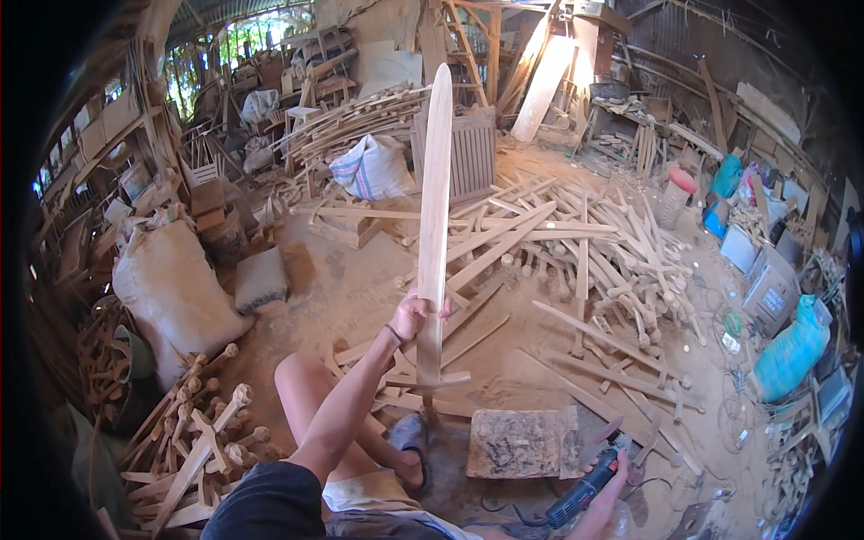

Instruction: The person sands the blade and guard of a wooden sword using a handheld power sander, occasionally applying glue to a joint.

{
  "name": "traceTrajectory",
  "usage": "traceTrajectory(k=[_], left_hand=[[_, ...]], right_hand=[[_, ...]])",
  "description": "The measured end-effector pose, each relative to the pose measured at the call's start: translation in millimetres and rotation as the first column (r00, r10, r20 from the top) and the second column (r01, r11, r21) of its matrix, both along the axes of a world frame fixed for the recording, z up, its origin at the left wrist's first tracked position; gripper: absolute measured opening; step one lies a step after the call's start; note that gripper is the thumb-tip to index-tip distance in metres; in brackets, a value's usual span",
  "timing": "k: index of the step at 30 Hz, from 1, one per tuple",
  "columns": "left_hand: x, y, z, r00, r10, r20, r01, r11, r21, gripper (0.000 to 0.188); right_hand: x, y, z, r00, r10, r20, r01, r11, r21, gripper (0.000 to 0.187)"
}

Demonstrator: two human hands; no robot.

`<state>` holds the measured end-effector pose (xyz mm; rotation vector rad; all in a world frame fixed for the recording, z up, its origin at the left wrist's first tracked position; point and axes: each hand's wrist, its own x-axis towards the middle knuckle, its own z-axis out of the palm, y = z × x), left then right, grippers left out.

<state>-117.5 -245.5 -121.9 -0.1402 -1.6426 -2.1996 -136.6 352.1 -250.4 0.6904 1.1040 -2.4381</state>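
My left hand (413,317) is closed round the lower blade of a pale wooden sword (436,189). The sword stands point up, with its crossguard (450,379) below my fist. At the lower right, my right hand (615,481) grips an angle grinder (580,497), dark blue-green with a black body end. Its disc end points up and away, close to a worn wooden block (515,444) on the ground. My bent left knee and a sandalled foot (411,445) are beside the sword.
A large heap of wooden swords (585,243) lies ahead to the right. More lie in a pile (202,423) at lower left. A bulging pale sack (175,279) stands on the left, a turquoise bag (792,351) on the right. A cord (508,511) runs behind the block.
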Motion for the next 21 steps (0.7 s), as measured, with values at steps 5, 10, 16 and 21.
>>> traceTrajectory(k=[5, 10, 16, 21], left_hand=[[-3.2, 5.6, -1.4, 1.000, 0.002, 0.010, -0.002, 1.000, 0.004, 0.057], [-5.0, -3.7, -7.1, 0.999, -0.030, 0.012, 0.031, 0.997, -0.065, 0.058], [0.4, 4.2, -16.2, 1.000, -0.023, -0.002, 0.022, 0.999, -0.028, 0.059], [6.3, 13.9, -41.6, 0.998, -0.020, 0.054, 0.025, 0.995, -0.098, 0.052]], right_hand=[[0.0, -1.6, 3.8, 0.999, -0.032, -0.018, 0.032, 0.999, 0.026, 0.052], [2.9, -2.0, 3.7, 1.000, -0.015, -0.015, 0.016, 1.000, 0.014, 0.051], [8.2, 6.3, 6.0, 1.000, 0.015, 0.010, -0.014, 1.000, -0.012, 0.050], [9.3, 15.2, 5.0, 0.996, -0.007, -0.093, 0.019, 0.992, 0.127, 0.051]])
